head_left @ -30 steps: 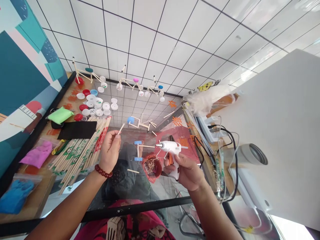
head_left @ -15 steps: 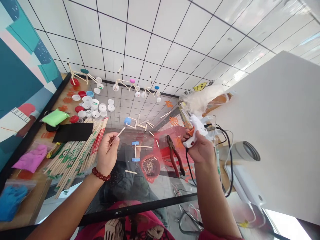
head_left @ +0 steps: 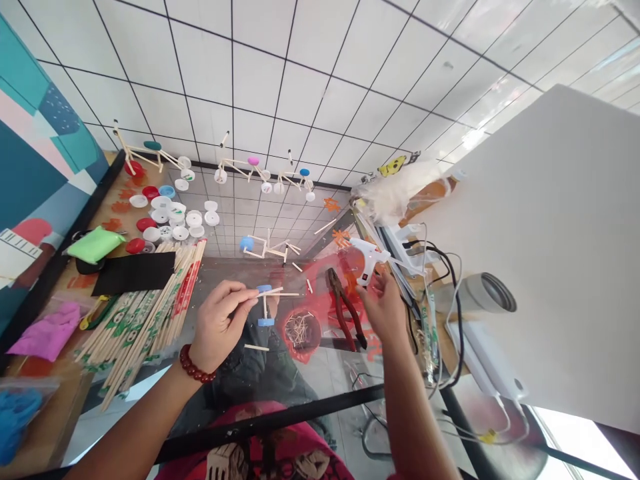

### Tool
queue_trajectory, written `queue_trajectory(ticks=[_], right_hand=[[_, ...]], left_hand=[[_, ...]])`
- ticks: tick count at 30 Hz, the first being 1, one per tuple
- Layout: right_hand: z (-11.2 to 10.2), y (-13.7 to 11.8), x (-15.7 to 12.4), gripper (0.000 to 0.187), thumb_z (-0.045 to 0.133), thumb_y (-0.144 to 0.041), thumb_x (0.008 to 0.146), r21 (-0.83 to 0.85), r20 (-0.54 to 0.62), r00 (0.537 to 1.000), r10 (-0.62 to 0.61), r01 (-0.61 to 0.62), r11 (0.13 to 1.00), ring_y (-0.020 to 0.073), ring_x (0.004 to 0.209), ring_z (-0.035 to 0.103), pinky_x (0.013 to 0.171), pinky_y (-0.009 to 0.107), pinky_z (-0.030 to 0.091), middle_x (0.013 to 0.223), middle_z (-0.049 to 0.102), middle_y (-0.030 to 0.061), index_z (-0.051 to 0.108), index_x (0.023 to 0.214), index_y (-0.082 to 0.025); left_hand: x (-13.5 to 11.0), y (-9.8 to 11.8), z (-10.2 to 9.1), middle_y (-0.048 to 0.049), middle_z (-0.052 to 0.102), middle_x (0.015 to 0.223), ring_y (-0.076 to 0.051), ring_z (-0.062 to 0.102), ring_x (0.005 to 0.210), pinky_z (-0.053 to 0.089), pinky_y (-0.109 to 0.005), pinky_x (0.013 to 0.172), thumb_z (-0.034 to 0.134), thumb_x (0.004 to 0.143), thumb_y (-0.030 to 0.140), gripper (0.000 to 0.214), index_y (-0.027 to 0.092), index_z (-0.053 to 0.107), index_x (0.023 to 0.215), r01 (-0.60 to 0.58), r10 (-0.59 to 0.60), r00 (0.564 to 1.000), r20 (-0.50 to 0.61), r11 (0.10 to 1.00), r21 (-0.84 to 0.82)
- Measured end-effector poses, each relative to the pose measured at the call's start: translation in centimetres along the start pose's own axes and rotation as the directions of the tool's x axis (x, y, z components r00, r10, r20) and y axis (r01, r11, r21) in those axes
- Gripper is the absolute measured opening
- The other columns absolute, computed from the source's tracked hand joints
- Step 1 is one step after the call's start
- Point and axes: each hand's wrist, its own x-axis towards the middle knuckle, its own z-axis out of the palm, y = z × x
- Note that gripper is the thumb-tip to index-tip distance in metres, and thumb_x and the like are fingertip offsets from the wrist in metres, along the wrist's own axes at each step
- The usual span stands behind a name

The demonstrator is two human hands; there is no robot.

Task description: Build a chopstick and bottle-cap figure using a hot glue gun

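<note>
My left hand (head_left: 227,321) is closed in a pinch on a short wooden stick (head_left: 274,291), over a small frame of sticks (head_left: 287,294) with blue bottle caps (head_left: 266,322) at its ends. Whether the held stick touches the frame I cannot tell. My right hand (head_left: 385,303) has its thumb and fingers apart, just behind a white hot glue gun (head_left: 369,257). The glue gun rests at the right of the glass table, nozzle toward the left. Behind the left hand's work lies another stick frame (head_left: 273,252) with a blue cap (head_left: 247,244).
Pliers (head_left: 345,313) lie right of a red bowl of short sticks (head_left: 300,330). Wrapped chopsticks (head_left: 145,320), bottle caps (head_left: 170,217) and bags of coloured clay (head_left: 50,327) fill the left. Finished stick models (head_left: 240,167) stand along the back. Cables (head_left: 455,300) run at the right.
My right hand has let go of the glue gun, which now rests on the table. My left hand has moved the stick right and down over the blue-capped frame.
</note>
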Motion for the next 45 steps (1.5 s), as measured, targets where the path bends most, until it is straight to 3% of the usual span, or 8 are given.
queue_trajectory(ticks=[2, 7, 12, 19, 24, 29, 34, 45], right_hand=[[1.4, -3.0, -2.7, 0.042, 0.061, -0.035, 0.089, -0.304, -0.262, 0.956, -0.129, 0.045, 0.952, 0.0318, 0.117, 0.055, 0.095, 0.046, 0.045, 0.123, 0.061, 0.0135, 0.049, 0.129, -0.024], [6.4, -8.3, -4.8, 0.04, 0.06, -0.028, 0.092, -0.341, 0.189, 0.829, -0.527, 0.559, 0.756, 0.0251, 0.114, 0.06, 0.096, 0.042, 0.043, 0.127, 0.065, 0.0087, 0.053, 0.132, -0.028], [7.5, -8.1, -4.2, 0.022, 0.055, -0.017, 0.095, -0.205, 0.324, 0.735, -0.596, 0.67, 0.714, 0.0168, 0.093, 0.066, 0.083, 0.036, 0.042, 0.102, 0.075, 0.0022, 0.065, 0.112, -0.025], [6.7, -7.4, -4.5, 0.023, 0.054, -0.012, 0.091, -0.192, 0.251, 0.808, -0.533, 0.581, 0.791, 0.019, 0.092, 0.062, 0.077, 0.035, 0.045, 0.099, 0.072, 0.0045, 0.068, 0.105, -0.024], [6.0, -6.5, -3.8, 0.027, 0.051, -0.005, 0.088, -0.294, 0.204, 0.85, -0.487, 0.527, 0.797, 0.0202, 0.086, 0.056, 0.074, 0.035, 0.042, 0.094, 0.069, 0.006, 0.068, 0.101, -0.021], [6.5, -5.9, -3.7, 0.026, 0.05, -0.006, 0.087, -0.385, 0.289, 0.86, -0.42, 0.506, 0.772, 0.0207, 0.086, 0.052, 0.073, 0.035, 0.037, 0.094, 0.065, 0.0058, 0.07, 0.094, -0.022], [7.3, -5.2, -3.5, 0.027, 0.049, -0.007, 0.088, -0.37, 0.309, 0.878, -0.366, 0.465, 0.804, 0.0203, 0.086, 0.051, 0.074, 0.034, 0.036, 0.092, 0.063, 0.0059, 0.07, 0.094, -0.022], [7.9, -4.6, -3.5, 0.022, 0.052, -0.011, 0.091, -0.212, 0.311, 0.887, -0.341, 0.415, 0.885, 0.0181, 0.085, 0.053, 0.079, 0.035, 0.035, 0.089, 0.062, 0.0036, 0.07, 0.094, -0.023]], left_hand=[[-0.1, 0.3, 0.1, -0.0028, 0.065, 0.089, -0.015, 0.063, 0.082, 0.052, -0.027, 0.075, 0.063, 0.087, 0.013, 0.016, 0.024, 0.071, 0.096, -0.045, 0.045, 0.999, 0.026, 0.999, -0.016], [-0.3, 0.7, 0.5, -0.003, 0.067, 0.086, -0.016, 0.062, 0.081, 0.05, -0.029, 0.074, 0.064, 0.085, 0.01, 0.019, 0.024, 0.07, 0.095, -0.112, 0.112, 0.986, 0.126, 0.994, -0.01], [-0.6, 0.9, 0.8, -0.0029, 0.067, 0.084, -0.016, 0.061, 0.079, 0.049, -0.031, 0.072, 0.062, 0.085, 0.008, 0.018, 0.023, 0.069, 0.091, -0.164, 0.16, 0.966, 0.205, 0.987, 0.002], [-0.7, 1.0, 0.8, -0.0041, 0.067, 0.095, -0.019, 0.062, 0.09, 0.051, -0.035, 0.081, 0.067, 0.084, 0.012, 0.024, 0.024, 0.066, 0.105, -0.203, 0.194, 0.94, 0.281, 0.979, 0.004], [0.3, 0.3, -0.7, -0.0145, 0.046, 0.143, -0.035, 0.045, 0.132, 0.041, -0.052, 0.109, 0.083, 0.068, 0.038, 0.099, 0.026, 0.029, 0.149, -0.05, -0.013, 0.899, 0.437, 0.99, 0.133], [0.4, -0.8, -0.5, -0.0148, 0.033, 0.155, -0.037, 0.03, 0.144, 0.028, -0.059, 0.117, 0.088, 0.06, 0.036, 0.126, 0.029, 0.005, 0.155, 0.039, -0.139, 0.834, 0.534, 0.98, 0.194], [0.2, -1.1, 0.6, -0.0137, 0.04, 0.152, -0.035, 0.031, 0.143, 0.014, -0.059, 0.12, 0.087, 0.061, 0.035, 0.125, 0.028, 0.003, 0.154, 0.027, -0.154, 0.819, 0.553, 0.973, 0.231], [0.2, -1.1, 0.7, -0.0118, 0.055, 0.14, -0.029, 0.044, 0.137, 0.009, -0.056, 0.119, 0.075, 0.076, 0.03, 0.105, 0.027, 0.004, 0.154, 0.065, -0.184, 0.813, 0.553, 0.971, 0.228]])
